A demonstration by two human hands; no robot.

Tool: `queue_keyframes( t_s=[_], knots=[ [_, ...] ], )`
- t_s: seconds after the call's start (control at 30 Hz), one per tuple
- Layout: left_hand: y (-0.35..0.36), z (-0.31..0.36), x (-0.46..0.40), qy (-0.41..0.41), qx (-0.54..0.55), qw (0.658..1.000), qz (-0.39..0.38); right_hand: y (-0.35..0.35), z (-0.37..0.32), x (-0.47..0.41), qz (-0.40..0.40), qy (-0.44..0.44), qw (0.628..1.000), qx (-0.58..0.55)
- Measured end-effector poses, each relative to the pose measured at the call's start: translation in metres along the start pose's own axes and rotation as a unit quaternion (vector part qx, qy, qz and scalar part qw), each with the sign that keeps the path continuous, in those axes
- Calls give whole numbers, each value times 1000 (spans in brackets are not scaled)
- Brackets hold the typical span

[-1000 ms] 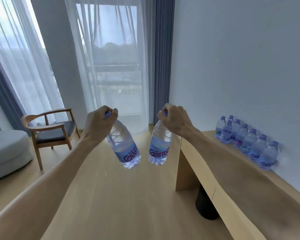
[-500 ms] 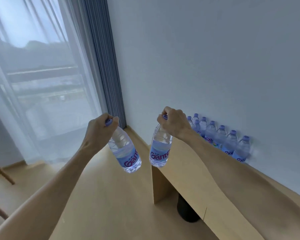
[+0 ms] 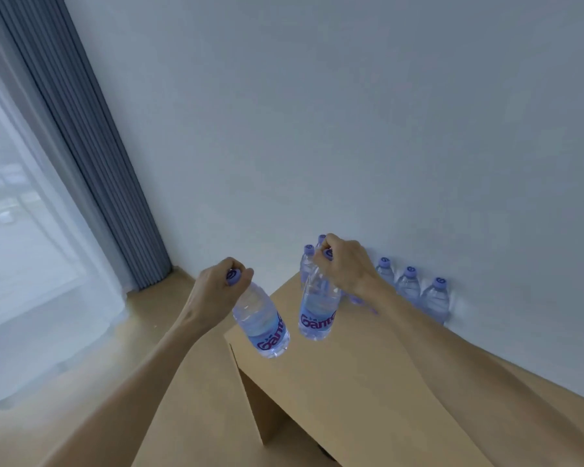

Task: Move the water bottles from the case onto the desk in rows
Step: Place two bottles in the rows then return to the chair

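Above the near left corner of the desk (image 3: 368, 382) two bottles hang in the air — one in each hand. The left hand (image 3: 213, 294) has its fingers curled round the cap of the left bottle (image 3: 262, 326), which tilts with its base to the right. The right hand (image 3: 346, 264) pinches the cap of the right bottle (image 3: 317, 311), nearly upright over the desk top. Far on the desk, a row of bottles (image 3: 408, 289) stands against the white wall (image 3: 351, 112) — partly hidden by the right arm. A grey curtain (image 3: 81, 146) hangs at the left.
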State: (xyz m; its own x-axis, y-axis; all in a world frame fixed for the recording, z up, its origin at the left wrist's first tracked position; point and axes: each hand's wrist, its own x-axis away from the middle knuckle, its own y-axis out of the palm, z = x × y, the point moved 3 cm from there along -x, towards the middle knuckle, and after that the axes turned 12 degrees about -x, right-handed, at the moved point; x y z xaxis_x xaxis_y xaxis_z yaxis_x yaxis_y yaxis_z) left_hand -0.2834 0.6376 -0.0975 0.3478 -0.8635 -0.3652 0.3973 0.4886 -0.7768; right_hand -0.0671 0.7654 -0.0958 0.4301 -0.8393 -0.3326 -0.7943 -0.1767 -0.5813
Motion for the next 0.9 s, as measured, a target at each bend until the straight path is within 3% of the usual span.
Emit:
queue_keyframes(
  t_s=[0.37, 0.63, 0.9],
  knots=[
    [153, 2, -131, 105, 105, 975, -164, -28, 114, -36, 78, 151, 983, 70],
    [228, 20, -197, 251, 111, 926, -261, -19, 159, -33, 169, 243, 949, 105],
    [282, 44, -209, 380, 84, 861, -326, -6, 186, -22, 195, 282, 931, 125]
  ],
)
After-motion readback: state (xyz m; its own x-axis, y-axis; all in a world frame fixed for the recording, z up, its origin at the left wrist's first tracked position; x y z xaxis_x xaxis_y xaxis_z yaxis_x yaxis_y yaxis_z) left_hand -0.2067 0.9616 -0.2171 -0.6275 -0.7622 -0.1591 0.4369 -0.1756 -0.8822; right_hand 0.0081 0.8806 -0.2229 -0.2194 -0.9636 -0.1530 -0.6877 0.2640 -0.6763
